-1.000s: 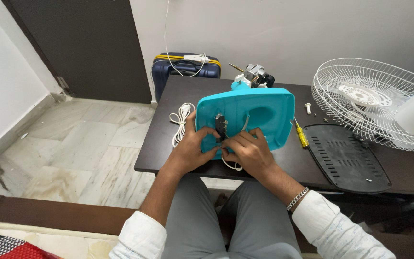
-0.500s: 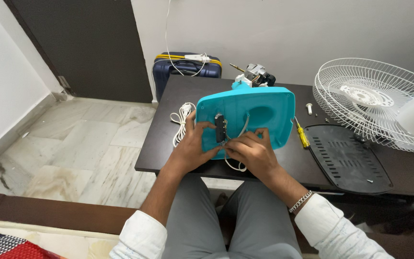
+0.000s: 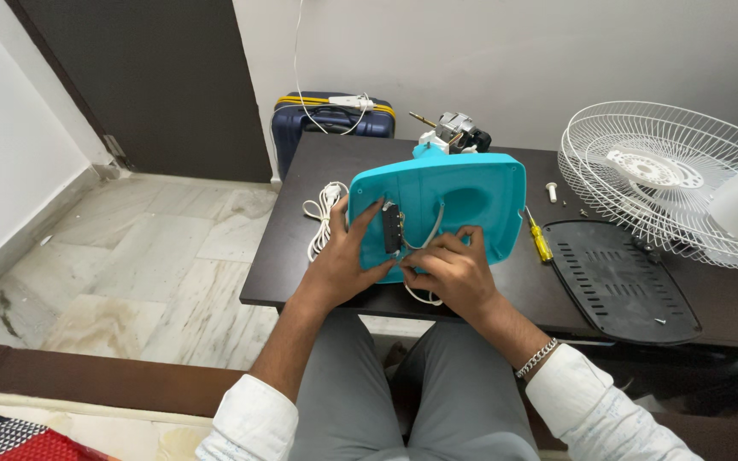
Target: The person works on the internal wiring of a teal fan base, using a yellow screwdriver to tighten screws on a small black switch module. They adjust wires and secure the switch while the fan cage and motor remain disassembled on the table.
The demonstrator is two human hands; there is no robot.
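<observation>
Turquoise fan base (image 3: 463,201) stood tilted on table (image 3: 301,273); looked light, rigid, slick plastic. Left hand (image 3: 343,260) grip clamped its edge; right hand (image 3: 450,273) pinched white wire (image 3: 433,230).

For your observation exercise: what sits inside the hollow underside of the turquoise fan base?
Inside the turquoise fan base sit a small dark part and white wires. Both hands, left and right, hide its lower edge.
</observation>
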